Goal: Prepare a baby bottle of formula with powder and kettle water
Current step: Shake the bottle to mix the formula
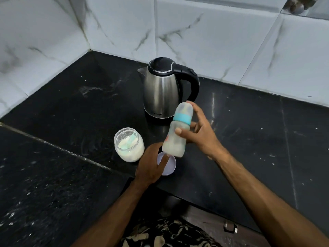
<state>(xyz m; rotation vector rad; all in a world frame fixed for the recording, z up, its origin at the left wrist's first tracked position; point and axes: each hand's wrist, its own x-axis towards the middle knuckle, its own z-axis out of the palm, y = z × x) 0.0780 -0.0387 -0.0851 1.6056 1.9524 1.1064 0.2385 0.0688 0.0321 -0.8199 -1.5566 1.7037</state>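
A capped baby bottle (178, 132) with a teal ring holds milky liquid and tilts in the air above the counter. My right hand (199, 132) grips its middle, thumb across the front. My left hand (151, 164) supports the bottle's base from below, with fingers stretched over a pale lilac jar lid (170, 166) lying on the counter. To the left stands an open glass jar of white powder (129, 147) with a teal scoop inside. A steel kettle (162, 91) with a black lid and handle stands behind, its lid down.
The black stone counter (71, 107) runs into a corner of white marble-look wall tiles (204, 32). The counter's front edge (195, 193) lies close below my hands. Powder specks dot the surface at left. A small metal object (230, 227) lies on the floor below.
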